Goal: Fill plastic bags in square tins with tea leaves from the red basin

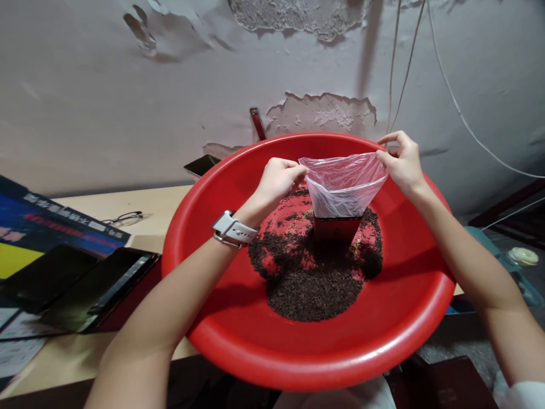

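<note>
A clear plastic bag (pixel 344 184) rises out of a small dark box (pixel 337 230), its mouth stretched wide. My left hand (pixel 281 179), with a white-strapped watch (pixel 233 229) on the wrist, pinches the left corner of the bag's mouth. The right corner is pinched by my right hand (pixel 401 162). The box stands upright inside a large red basin (pixel 238 318). Dark, loose, tea-like leaves (pixel 315 292) lie heaped on the basin floor in front of the box and scattered around it. What is inside the bag's lower part is hidden by the box.
Left of the basin, an open dark box (pixel 102 289) and a blue printed box (pixel 55 221) rest on the pale table (pixel 128 199), with eyeglasses (pixel 123 217) behind. A peeling wall (pixel 170 102) stands behind. Cables (pixel 455 96) hang at right, above a teal container (pixel 511 267).
</note>
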Demonstrator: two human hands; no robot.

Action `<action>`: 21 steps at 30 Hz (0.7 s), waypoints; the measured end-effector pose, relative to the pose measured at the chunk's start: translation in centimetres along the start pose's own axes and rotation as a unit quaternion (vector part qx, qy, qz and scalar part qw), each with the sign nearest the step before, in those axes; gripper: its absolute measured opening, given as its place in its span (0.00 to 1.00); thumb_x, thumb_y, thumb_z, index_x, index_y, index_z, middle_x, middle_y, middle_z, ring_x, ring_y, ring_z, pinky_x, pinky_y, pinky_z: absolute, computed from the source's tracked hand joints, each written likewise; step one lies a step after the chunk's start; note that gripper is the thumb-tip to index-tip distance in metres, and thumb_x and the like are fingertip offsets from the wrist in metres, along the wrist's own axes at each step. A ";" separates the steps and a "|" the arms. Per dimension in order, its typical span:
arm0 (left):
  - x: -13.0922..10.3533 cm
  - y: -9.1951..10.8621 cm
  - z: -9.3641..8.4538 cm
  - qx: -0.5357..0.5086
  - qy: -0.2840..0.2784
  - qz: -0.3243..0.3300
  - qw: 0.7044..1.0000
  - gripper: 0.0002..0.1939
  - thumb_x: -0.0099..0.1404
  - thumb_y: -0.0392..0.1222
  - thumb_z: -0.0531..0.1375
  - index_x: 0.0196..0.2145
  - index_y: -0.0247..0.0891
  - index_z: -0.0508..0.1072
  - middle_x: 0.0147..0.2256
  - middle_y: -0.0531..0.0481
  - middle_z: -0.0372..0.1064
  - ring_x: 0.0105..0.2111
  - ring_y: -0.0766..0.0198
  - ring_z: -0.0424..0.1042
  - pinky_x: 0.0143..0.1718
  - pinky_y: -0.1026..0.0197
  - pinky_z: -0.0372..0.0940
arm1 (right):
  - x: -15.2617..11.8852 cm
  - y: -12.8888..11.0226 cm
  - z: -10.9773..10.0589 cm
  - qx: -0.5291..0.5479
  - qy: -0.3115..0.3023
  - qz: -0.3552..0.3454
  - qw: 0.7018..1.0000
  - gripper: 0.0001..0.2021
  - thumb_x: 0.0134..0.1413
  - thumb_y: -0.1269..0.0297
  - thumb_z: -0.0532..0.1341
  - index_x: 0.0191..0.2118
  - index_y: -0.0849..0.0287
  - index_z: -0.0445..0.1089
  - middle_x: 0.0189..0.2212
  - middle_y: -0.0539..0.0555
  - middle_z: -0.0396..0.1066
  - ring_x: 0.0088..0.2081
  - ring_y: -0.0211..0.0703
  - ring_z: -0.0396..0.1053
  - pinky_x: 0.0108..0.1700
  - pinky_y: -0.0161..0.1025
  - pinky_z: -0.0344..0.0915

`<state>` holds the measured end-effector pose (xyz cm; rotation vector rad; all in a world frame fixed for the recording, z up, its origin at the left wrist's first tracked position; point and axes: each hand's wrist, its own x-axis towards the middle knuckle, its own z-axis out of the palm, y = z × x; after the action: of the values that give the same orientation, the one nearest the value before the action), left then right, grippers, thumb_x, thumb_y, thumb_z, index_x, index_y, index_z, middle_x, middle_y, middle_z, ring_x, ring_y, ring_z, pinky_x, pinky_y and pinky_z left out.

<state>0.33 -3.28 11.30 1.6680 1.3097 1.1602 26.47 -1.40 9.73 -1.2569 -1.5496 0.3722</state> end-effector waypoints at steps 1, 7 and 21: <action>0.0 0.0 0.0 -0.002 0.001 -0.002 1.000 0.11 0.49 0.36 0.57 0.12 0.35 0.64 0.13 0.54 0.57 0.16 0.72 0.55 0.20 0.66 0.49 | 0.0 0.0 0.0 0.004 0.000 -0.002 1.000 0.13 0.48 0.60 0.61 0.41 0.54 0.64 0.23 0.48 0.59 0.28 0.40 0.63 0.29 0.39 0.59; 0.0 0.0 -0.2 0.014 -0.009 0.004 1.000 0.12 0.50 0.36 0.57 0.12 0.35 0.64 0.12 0.54 0.56 0.15 0.72 0.54 0.20 0.66 0.48 | 0.0 0.0 0.1 0.011 0.005 -0.009 1.000 0.11 0.49 0.61 0.61 0.39 0.54 0.64 0.22 0.48 0.58 0.26 0.39 0.62 0.28 0.38 0.59; 0.0 -0.2 -0.3 0.023 -0.019 0.016 0.999 0.12 0.50 0.37 0.57 0.11 0.35 0.65 0.12 0.54 0.57 0.16 0.72 0.55 0.21 0.65 0.50 | -0.2 -0.2 0.1 -0.004 -0.001 -0.005 1.000 0.11 0.50 0.61 0.60 0.42 0.53 0.64 0.23 0.49 0.59 0.28 0.40 0.63 0.29 0.40 0.63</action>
<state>-0.02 -3.25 11.19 1.7421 1.2988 1.1197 26.26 -1.62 9.76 -1.2550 -1.5591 0.3609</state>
